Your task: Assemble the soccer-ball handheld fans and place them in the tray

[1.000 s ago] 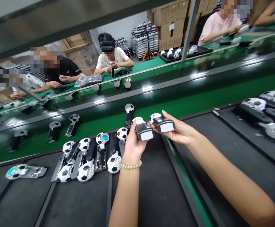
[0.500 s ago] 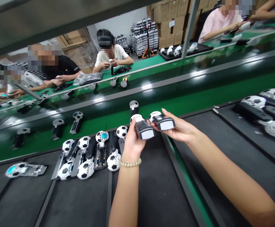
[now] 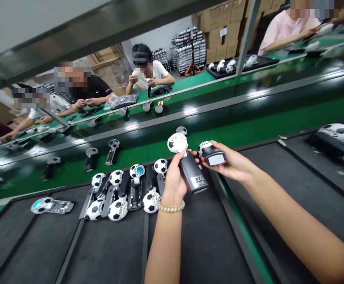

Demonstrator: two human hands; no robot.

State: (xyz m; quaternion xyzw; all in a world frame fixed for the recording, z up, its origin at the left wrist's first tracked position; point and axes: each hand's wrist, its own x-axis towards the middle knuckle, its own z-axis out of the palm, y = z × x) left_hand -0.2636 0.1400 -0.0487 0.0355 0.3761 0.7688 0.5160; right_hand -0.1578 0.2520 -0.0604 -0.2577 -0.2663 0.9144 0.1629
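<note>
My left hand [image 3: 174, 175] is closed round a handheld fan [image 3: 192, 173] with a black handle and a white soccer-ball head. That fan is tilted, its head pointing away and small white print showing on the handle. In my right hand [image 3: 231, 161] is a second handheld fan [image 3: 215, 156], its flat pale end facing me and its head partly hidden behind the handle. The two fans are held close together above the black tray [image 3: 201, 236]. Left of my left wrist lies a group of similar fans [image 3: 118, 209], some with clear handles showing circuit boards.
A lone clear-handled fan [image 3: 52, 206] lies on the left tray. More fans [image 3: 339, 132] rest on the right. Beyond runs a green conveyor belt [image 3: 249, 136] carrying several fans. Co-workers sit across it, behind a metal post [image 3: 247, 37]; a metal beam [image 3: 71, 43] crosses overhead.
My left hand has tipped its fan so that the handle's printed face and the ball head now show. The right hand keeps its fan nearly as before. The whole view has shifted slightly.
</note>
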